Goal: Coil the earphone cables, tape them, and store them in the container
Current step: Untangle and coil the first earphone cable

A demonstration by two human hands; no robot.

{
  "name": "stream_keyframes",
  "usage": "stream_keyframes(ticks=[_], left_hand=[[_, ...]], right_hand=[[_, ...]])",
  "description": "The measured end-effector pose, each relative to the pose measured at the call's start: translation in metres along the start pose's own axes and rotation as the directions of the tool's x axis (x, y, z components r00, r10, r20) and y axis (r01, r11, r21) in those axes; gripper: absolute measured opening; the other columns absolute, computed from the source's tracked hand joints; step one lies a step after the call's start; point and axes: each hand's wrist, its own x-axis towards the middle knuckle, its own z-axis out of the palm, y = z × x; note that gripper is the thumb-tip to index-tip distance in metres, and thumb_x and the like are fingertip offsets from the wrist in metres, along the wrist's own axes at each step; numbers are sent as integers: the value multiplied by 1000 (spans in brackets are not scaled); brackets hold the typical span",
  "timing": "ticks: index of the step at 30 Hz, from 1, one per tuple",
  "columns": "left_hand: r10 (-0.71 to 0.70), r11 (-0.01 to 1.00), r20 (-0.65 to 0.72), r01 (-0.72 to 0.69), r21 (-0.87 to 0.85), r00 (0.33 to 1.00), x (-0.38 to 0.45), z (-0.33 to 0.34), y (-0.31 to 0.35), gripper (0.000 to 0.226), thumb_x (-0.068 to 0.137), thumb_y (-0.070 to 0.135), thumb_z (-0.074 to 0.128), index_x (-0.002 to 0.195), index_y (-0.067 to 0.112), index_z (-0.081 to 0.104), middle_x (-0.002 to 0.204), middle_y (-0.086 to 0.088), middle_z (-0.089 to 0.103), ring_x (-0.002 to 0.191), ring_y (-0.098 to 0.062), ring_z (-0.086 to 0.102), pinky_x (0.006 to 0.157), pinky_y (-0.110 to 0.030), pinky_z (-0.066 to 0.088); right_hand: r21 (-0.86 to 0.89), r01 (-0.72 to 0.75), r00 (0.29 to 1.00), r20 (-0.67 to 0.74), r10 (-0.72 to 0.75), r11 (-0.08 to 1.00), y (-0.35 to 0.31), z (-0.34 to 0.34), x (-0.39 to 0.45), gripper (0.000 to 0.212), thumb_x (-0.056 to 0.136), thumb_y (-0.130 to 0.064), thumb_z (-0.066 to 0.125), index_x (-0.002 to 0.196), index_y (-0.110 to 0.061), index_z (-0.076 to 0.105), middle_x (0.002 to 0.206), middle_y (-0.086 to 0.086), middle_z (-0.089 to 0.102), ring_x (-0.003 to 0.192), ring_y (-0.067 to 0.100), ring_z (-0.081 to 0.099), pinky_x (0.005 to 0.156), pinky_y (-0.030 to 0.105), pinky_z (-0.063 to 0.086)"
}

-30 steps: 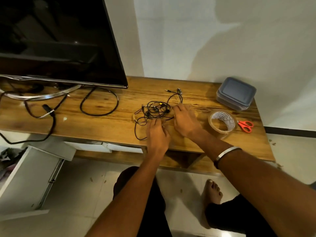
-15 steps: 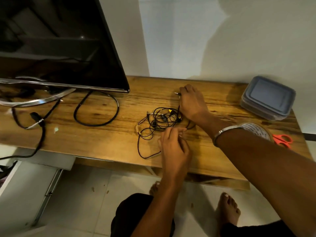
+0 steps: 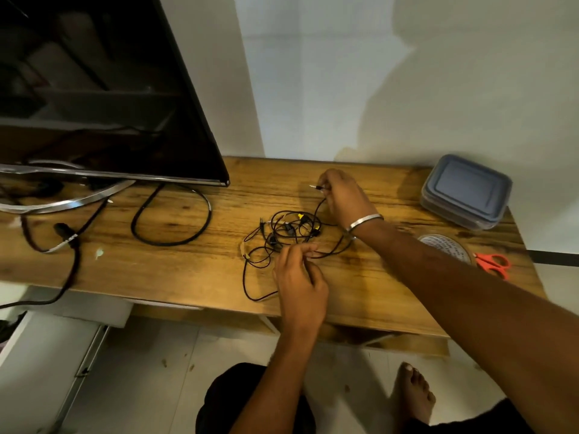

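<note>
Earphone cables (image 3: 289,233) lie tangled on the desk (image 3: 188,267) between both sets of fingers. Right hand (image 3: 343,198) fingers pinch the jack end, left hand (image 3: 299,277) fingers pinch a strand. Draw one lead free slowly, feeding slack; don't yank knots tight.

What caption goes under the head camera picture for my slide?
Two hands untangle black earphone cables on a wooden table: right hand pinches the plug end, left hand pinches a strand.

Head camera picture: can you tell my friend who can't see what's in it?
A person's right hand pinches a plug and the left hand pinches cable from tangled black earphone cables on a wooden table. A lidded grey plastic container, clear tape roll and orange scissors wait nearby.
</note>
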Motion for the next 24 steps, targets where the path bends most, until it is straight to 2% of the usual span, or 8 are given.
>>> stream_keyframes(ticks=[3,7,9,11,15,18,21,24], left_hand=[[-14,1000,-15,14,-16,1000,-1,-4,2,33,84,-7,50,100,19,61,102,6,57,100,-13,58,88,-40,51],[-7,1000,-10,7,-26,1000,-7,-10,11,33,86,-7,50,102,19,61,103,5,58,103,-13,57,90,-39,51],[3,999,2,-3,-38,1000,-9,-12,16,33,87,-6,50,105,20,61,106,5,57,106,-13,56,91,-38,50],[18,998,19,-17,-57,1000,-8,-14,24,34,89,-4,50,110,22,59,111,7,56,109,-11,54,94,-34,48],[102,993,83,-97,-65,991,2,-14,43,42,95,5,50,133,23,49,134,6,48,126,-5,44,104,-17,37],[69,996,197,-57,-64,978,15,-9,53,49,99,13,48,146,20,36,147,4,39,136,-7,33,106,-17,28],[102,991,303,-71,-114,947,25,-6,61,47,98,9,50,143,19,42,139,1,51,127,-8,45,103,-19,37],[202,979,305,-182,-95,931,33,-7,61,22,94,9,58,114,13,66,110,-1,66,102,-9,57,85,-23,43]], right_hand=[[73,68,998,-9,-68,995,-5,-16,-10,29,81,10,51,105,-2,62,103,17,61,92,28,59,81,22,41],[207,74,995,-74,-60,976,-16,-36,-26,17,82,9,56,91,0,67,94,13,60,86,22,58,77,3,35],[339,-6,998,-62,28,941,-22,-44,-34,12,85,5,58,92,-2,65,98,11,58,88,19,60,83,12,45],[519,-121,990,5,138,846,-29,-54,-42,12,89,2,54,93,-7,60,99,9,60,86,16,66,82,25,54],[767,-236,966,119,229,597,-47,-75,-61,17,94,5,46,90,-9,55,91,6,59,77,8,70,74,22,56],[856,-281,952,189,243,435,-60,-91,-76,20,92,9,46,88,-7,55,89,10,61,75,12,70,76,26,58],[892,-263,954,183,237,367,-65,-104,-90,19,89,12,47,91,-4,57,89,11,65,74,11,69,73,24,57],[896,-232,952,130,276,379,-61,-116,-99,17,88,9,52,94,-4,61,85,7,68,77,10,67,67,21,54]])
